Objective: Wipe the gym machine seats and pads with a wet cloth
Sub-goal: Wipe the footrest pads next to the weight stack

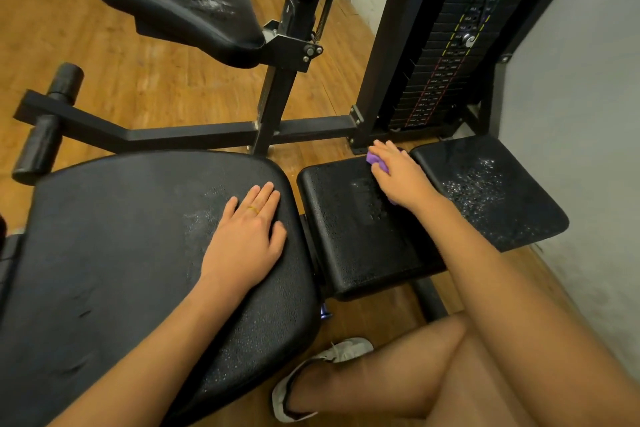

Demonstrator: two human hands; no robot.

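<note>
right now the small purple wet cloth (374,159) lies bunched at the far edge of the narrow black textured vinyl pad (349,239), mostly hidden under the right hand (398,177). that hand lies over it with fingers nearly straight, pressing it down rather than clutching it. only a purple corner shows past the fingertips and a sliver shows by the wrist.

the cloth looks soft, limp and light, so it will likely fold and slide under the palm. a flat palm spread over its middle should keep it moving as one piece, and the beaded water suggests the vinyl is slick.

the left hand (246,232) rests flat and relaxed on the large black rounded vinyl seat (114,253), holding nothing, a thin gold ring on one finger. just beside the narrow pad on the right, a second black pad (485,198) carries bright droplets, so it seems wetted but not yet wiped.

farther off stand another black padded seat (180,7), also speckled, and the black weight stack (446,55), on a brown wooden plank floor (138,80) by a grey wall (571,114).
</note>
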